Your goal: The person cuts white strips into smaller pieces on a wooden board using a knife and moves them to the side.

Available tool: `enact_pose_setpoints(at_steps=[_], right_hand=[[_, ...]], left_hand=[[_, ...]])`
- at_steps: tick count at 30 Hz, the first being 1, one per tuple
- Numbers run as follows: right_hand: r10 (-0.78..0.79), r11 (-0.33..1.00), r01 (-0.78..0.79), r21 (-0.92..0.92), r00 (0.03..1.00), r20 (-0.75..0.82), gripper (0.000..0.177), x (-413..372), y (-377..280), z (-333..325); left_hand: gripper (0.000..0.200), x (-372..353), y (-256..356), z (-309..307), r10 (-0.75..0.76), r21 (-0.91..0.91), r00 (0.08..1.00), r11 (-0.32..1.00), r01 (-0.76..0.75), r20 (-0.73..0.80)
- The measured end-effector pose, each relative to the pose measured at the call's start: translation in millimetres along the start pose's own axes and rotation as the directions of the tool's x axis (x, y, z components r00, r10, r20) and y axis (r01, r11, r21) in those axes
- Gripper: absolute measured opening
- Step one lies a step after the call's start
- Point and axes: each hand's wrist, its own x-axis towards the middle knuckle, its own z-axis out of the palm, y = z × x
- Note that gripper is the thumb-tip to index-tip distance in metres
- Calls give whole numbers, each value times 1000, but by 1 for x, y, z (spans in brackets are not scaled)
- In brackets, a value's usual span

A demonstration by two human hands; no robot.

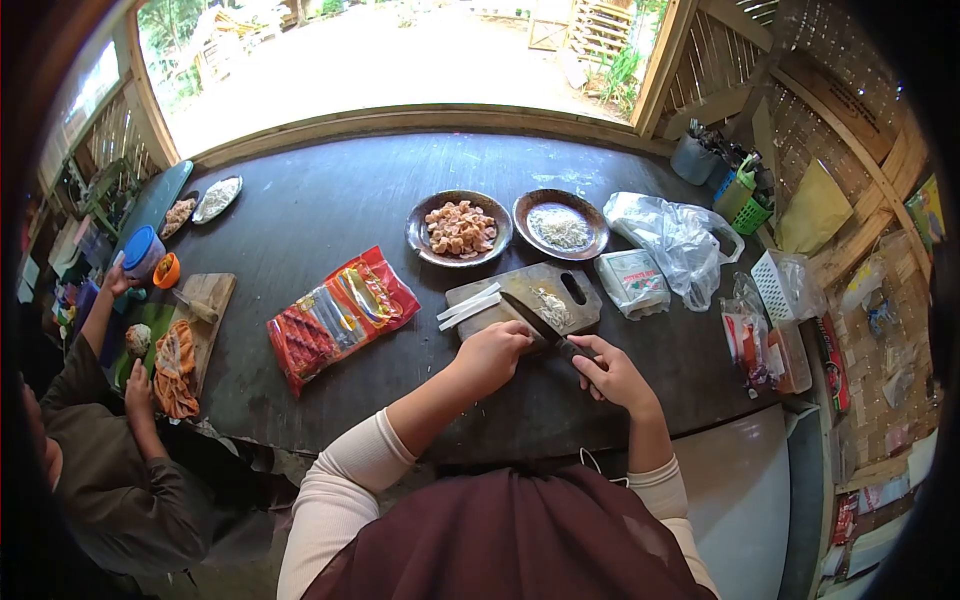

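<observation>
My right hand (612, 374) grips the dark handle of a knife (540, 322), whose blade points up and left over the cutting board (527, 283). At the board's near edge, my left hand (495, 355) has its fingers curled together close to the blade; what they hold, if anything, is hidden. White strips (470, 307) lie side by side on the board's left part. Small chopped white bits (551, 309) are heaped to the right of the blade, below the board's handle hole.
Beyond the board stand a plate of diced pinkish-brown pieces (460, 228) and a plate of white bits (560, 229). A red food packet (345, 318) lies left. White plastic bags (672, 240) sit right. Another person (120, 460) works at the left with a blue-lidded container (143, 249).
</observation>
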Motion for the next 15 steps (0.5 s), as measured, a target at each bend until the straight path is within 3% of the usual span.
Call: enact_pose_setpoints(at_steps=[7, 10, 12, 14, 15], right_hand=[[-61, 995, 46, -89, 983, -170, 40, -12, -10, 18], [-49, 999, 48, -9, 985, -166, 41, -28, -6, 36], [-15, 999, 7, -49, 985, -174, 41, -35, -1, 43], [-147, 971, 90, -220, 955, -257, 42, -38, 4, 51], [-146, 972, 89, -218, 955, -260, 42, -40, 2, 52]], left_hand=[[28, -1, -2, 3, 4, 3, 1000, 1000, -4, 11], [31, -2, 5, 1, -35, 49, 999, 998, 34, 19], [32, -3, 8, 1, -36, 61, 999, 998, 36, 14], [33, -3, 8, 2, -35, 76, 999, 997, 35, 6], [33, -3, 7, 2, -37, 83, 999, 996, 36, 15]])
